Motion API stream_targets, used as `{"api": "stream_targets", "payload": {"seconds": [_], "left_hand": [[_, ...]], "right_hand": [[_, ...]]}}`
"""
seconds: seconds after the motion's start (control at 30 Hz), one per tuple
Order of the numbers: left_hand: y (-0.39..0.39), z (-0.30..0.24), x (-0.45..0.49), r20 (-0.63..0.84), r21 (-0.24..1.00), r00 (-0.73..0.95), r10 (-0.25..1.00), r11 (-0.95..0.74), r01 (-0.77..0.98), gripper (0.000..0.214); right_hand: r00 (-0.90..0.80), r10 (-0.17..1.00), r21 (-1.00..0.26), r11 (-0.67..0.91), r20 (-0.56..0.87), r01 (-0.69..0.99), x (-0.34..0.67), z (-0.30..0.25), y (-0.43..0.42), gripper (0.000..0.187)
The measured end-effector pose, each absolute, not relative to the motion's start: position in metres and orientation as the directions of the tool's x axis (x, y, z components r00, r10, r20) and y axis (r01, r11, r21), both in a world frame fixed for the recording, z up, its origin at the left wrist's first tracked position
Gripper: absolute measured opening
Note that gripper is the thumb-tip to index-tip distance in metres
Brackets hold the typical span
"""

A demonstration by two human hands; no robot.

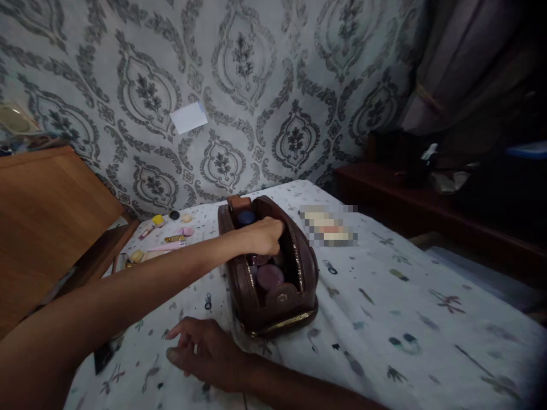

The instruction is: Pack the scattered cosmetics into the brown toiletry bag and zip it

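Standing open on the patterned cloth [371, 273] in the head view, the brown bag [262, 314] lies between small items on the left and a pixelated item [328, 225] on the right. The left hand [267, 234] is inside its mouth; its fingertips are hidden, so I cannot tell whether they grip anything. The right hand [209, 353] rests near the bag's near end, fingers loosely curled and apart, apparently holding nothing. The walls look smooth and leather-like, probably supple yet firm enough to keep their shape; with its contents, the bag likely has some heft. Both long side walls offer the surest hold, clear of the toothed zip [297, 259]. Inside, the round mauve item [270, 277] looks light, hard and perhaps slippery, best pinched by its edge.
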State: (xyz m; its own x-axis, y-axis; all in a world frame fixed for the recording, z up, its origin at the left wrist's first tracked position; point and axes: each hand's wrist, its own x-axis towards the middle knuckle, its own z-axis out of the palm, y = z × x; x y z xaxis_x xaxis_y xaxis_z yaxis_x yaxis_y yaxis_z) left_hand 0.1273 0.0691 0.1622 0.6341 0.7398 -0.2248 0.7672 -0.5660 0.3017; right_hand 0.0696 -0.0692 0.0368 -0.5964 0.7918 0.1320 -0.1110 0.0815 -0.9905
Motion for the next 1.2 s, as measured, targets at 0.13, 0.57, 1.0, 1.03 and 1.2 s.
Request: {"api": "stream_targets", "payload": {"seconds": [0.13, 0.57, 1.0, 1.03, 1.2], "left_hand": [[0.059, 0.178, 0.131, -0.383, 0.055, 0.652, 0.655, -0.688, 0.724, 0.018], [0.057, 0.205, 0.126, -0.4, -0.057, 0.665, 0.63, -0.742, 0.668, 0.029], [-0.01, 0.162, -0.007, 0.574, 0.367, 0.383, 0.724, -0.646, 0.67, 0.016], [-0.021, 0.146, -0.019, 0.57, 0.398, 0.353, 0.742, -0.625, 0.672, 0.016], [-0.065, 0.081, -0.059, 0.44, 0.512, 0.374, 0.817, -0.57, 0.642, 0.019]], "right_hand": [[-0.599, 0.793, -0.992, 0.053, 0.111, -0.114, 0.068, 0.032, -0.07, 0.031], [-0.609, 0.782, -0.981, 0.012, 0.129, -0.191, 0.06, 0.018, -0.069, 0.039], [-0.48, 0.87, -0.99, 0.06, 0.113, -0.125, 0.061, 0.02, -0.061, 0.035], [-0.451, 0.887, -0.991, 0.047, 0.099, -0.126, 0.06, 0.019, -0.059, 0.035], [-0.358, 0.931, -0.991, 0.019, 0.066, -0.132, 0.057, 0.016, -0.051, 0.048]]}}
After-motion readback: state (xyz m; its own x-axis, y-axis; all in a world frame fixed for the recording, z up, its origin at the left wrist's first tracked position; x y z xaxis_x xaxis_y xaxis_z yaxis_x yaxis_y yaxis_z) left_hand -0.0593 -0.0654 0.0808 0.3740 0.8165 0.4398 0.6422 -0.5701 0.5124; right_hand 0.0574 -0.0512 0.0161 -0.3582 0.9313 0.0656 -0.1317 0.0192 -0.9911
